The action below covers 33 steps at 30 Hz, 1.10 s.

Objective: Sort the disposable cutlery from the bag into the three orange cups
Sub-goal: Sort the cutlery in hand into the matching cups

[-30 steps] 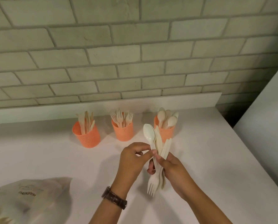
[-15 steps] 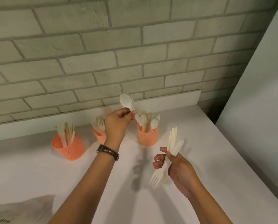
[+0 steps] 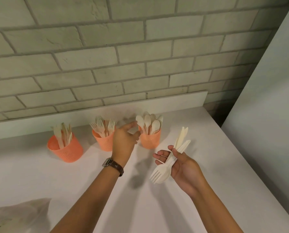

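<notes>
Your left hand point(image 3: 123, 140) hangs with loose, empty fingers between the fork cup point(image 3: 103, 141) and the spoon cup point(image 3: 150, 139), just beside the spoon cup's rim. Your right hand point(image 3: 182, 167) grips a bundle of cutlery point(image 3: 170, 158), fork tines pointing down toward you, knife tips up. The knife cup point(image 3: 65, 148) stands to the left on the white table point(image 3: 207, 148). The bag point(image 3: 14, 216) lies at the near left corner.
</notes>
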Tool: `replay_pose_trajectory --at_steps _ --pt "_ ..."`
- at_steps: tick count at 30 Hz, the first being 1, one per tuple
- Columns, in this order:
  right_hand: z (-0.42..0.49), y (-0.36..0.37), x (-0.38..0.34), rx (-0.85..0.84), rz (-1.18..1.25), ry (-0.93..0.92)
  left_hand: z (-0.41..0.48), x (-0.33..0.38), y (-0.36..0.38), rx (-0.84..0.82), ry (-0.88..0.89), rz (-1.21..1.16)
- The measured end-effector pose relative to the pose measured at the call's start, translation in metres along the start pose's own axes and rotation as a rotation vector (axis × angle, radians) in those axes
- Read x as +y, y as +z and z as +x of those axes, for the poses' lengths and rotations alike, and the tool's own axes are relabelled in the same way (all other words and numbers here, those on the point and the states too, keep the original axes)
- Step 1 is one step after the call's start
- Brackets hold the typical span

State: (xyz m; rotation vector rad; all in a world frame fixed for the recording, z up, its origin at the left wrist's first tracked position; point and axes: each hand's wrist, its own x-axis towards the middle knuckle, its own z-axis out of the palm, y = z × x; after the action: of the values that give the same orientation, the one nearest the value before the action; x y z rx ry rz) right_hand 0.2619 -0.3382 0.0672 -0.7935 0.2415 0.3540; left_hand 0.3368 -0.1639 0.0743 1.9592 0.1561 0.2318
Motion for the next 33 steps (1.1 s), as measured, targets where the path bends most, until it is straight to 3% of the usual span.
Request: replay_pose_trajectory --at_steps 6,9,11,16,20,23,27,30,33 --pt "0.005 0.008 0.002 -0.154 -0.105 0.173 -0.058 0.012 -0.032 -0.401 0.424 0.216" --pt "0.005 0.013 0.008 -0.222 -0.153 0.265 -0.071 0.004 -0.044 -0.453 0.787 0.566" --pt "0.005 0.017 0.012 -0.254 -0.185 0.313 -0.075 -0.003 -0.05 -0.452 0.931 0.663" --pt "0.004 0.032 0.021 -0.345 -0.211 0.409 -0.085 -0.002 -0.067 -0.382 1.015 0.653" --pt "0.003 0.038 0.025 -0.263 -0.072 0.437 -0.091 -0.004 -0.077 -0.325 1.063 0.661" --pt "0.006 0.039 0.025 -0.198 0.006 0.391 -0.097 -0.001 -0.083 -0.235 0.966 0.45" --pt "0.013 0.03 0.026 -0.104 0.077 0.29 -0.093 0.023 -0.092 0.012 0.541 0.046" --pt "0.015 0.023 0.027 -0.093 -0.028 0.256 -0.05 0.02 -0.104 0.114 0.258 -0.037" --pt "0.014 0.021 0.028 -0.092 -0.056 0.233 -0.004 0.002 -0.111 0.242 0.131 -0.042"
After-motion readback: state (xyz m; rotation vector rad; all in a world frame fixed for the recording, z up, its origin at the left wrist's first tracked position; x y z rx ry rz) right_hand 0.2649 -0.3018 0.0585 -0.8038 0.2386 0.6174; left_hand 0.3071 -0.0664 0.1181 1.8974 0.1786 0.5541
